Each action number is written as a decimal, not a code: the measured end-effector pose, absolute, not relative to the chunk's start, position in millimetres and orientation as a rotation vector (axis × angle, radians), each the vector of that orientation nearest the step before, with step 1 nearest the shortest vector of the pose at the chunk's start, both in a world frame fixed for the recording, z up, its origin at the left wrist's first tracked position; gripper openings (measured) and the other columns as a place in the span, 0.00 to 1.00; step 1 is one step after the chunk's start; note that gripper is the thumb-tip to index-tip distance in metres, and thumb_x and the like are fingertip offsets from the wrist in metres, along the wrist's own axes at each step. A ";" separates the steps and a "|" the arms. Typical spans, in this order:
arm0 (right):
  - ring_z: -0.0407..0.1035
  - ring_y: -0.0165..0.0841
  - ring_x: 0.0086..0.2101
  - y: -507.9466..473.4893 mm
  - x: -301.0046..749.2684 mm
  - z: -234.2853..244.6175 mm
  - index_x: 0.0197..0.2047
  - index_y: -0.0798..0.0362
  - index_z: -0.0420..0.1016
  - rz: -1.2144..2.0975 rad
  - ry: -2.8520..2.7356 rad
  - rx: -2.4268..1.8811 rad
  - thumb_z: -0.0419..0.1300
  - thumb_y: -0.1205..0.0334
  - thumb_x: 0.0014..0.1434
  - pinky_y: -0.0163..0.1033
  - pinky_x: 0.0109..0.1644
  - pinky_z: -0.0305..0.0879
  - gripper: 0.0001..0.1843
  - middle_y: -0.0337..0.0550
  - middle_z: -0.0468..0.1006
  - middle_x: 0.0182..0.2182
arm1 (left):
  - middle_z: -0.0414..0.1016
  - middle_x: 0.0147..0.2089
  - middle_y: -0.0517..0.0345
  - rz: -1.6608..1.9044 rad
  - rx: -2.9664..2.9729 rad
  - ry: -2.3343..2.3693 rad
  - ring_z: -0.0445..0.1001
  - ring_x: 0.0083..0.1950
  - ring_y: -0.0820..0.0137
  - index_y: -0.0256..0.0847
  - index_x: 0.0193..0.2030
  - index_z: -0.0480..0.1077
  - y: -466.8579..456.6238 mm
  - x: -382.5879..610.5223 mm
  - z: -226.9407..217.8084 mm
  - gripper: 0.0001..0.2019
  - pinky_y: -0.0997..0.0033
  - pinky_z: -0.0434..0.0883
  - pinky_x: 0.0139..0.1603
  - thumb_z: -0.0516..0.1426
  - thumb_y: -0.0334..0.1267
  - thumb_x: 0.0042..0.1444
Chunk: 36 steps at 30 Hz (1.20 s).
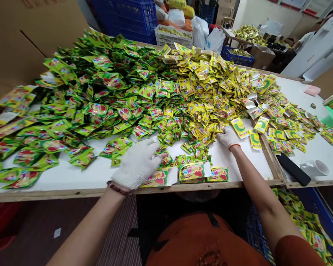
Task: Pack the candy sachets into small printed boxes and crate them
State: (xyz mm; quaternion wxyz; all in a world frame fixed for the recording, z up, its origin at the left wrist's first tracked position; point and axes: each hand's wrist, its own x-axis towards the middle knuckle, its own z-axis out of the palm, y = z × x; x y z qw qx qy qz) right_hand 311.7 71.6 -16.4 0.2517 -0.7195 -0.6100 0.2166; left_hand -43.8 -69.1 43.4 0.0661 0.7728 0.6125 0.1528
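Note:
My left hand [138,162], in a white knit glove, rests palm down on the white table [100,171], its fingertips touching a green sachet [165,159] beside small printed boxes [192,173] at the front edge. My right hand [228,137], also gloved, reaches into the near edge of the yellow sachet heap [208,88], fingers curled among the packets. A large heap of green sachets [100,92] covers the left half of the table. What the right fingers hold is hidden.
Flat yellow cards [240,127] lie right of my right hand. A black bar [292,169] and a white cup [318,168] sit on the adjoining table. A blue crate [313,221] of sachets stands below right. Cardboard [22,40] rises at the left; crates and bags stand behind.

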 end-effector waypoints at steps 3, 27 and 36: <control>0.66 0.34 0.32 60.7 312.2 -15.1 0.32 0.55 0.74 0.643 -1.664 -1.896 0.65 0.60 0.47 0.38 0.39 0.62 0.09 0.42 0.76 0.28 | 0.76 0.44 0.49 0.511 2.350 1.655 0.73 0.49 0.59 0.40 0.41 0.73 -56.3 -8.1 45.7 0.15 0.61 0.68 0.50 0.49 0.46 0.66; 0.62 0.25 0.19 -39.5 257.2 19.4 0.36 0.55 0.75 1.316 -1.236 -1.227 0.67 0.42 0.51 0.32 0.21 0.59 0.23 0.35 0.72 0.22 | 0.61 0.24 0.65 0.829 1.765 1.219 0.58 0.28 0.75 0.39 0.25 0.63 -31.9 93.7 45.6 0.10 0.74 0.54 0.27 0.58 0.38 0.52; 0.60 0.23 0.16 -22.5 275.5 42.5 0.27 0.54 0.71 1.034 -1.122 -1.221 0.65 0.46 0.52 0.31 0.18 0.56 0.18 0.33 0.68 0.18 | 0.75 0.32 0.58 0.608 2.105 1.358 0.71 0.34 0.70 0.38 0.38 0.75 14.9 71.1 69.0 0.11 0.73 0.66 0.35 0.54 0.41 0.60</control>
